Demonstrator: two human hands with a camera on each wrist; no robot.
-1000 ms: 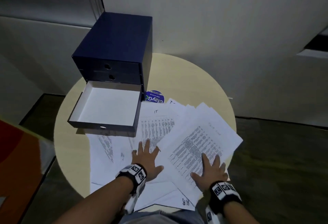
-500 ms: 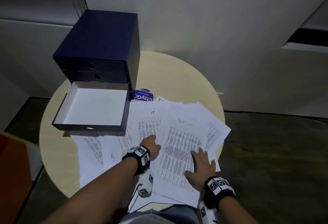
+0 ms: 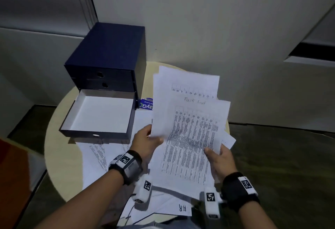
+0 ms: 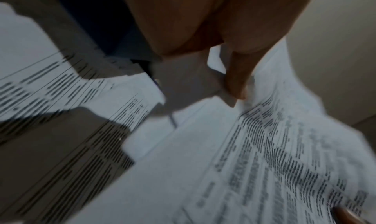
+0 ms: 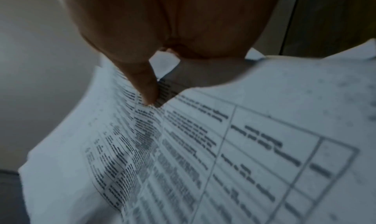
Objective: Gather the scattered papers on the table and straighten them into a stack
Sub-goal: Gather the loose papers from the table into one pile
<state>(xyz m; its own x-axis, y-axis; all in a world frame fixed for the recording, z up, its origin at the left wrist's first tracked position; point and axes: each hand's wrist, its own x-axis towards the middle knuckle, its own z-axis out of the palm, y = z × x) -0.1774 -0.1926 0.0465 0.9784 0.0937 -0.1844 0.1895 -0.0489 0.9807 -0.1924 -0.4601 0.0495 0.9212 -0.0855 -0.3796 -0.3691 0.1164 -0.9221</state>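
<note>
A loose bundle of printed papers (image 3: 188,120) is lifted off the round table (image 3: 59,149), its sheets fanned and uneven; the top sheet reads "Task list". My left hand (image 3: 145,141) pinches the bundle's left edge, thumb on top. My right hand (image 3: 217,158) grips its lower right corner, thumb on the print. The wrist views show the left thumb (image 4: 236,82) and the right thumb (image 5: 146,89) pressed on the sheets (image 5: 223,155). More papers (image 3: 101,156) still lie on the table, one marked "HR" (image 3: 182,208) at the near edge.
A dark blue drawer box (image 3: 108,62) stands at the table's back left, its bottom drawer (image 3: 101,114) pulled out and white inside. A blue label (image 3: 146,104) lies beside it. Dark floor surrounds the table; a wall is close behind.
Both hands were flat on the spread papers, sliding them together. Now they have closed on a bundle and raised it off the table, tilted up toward me.
</note>
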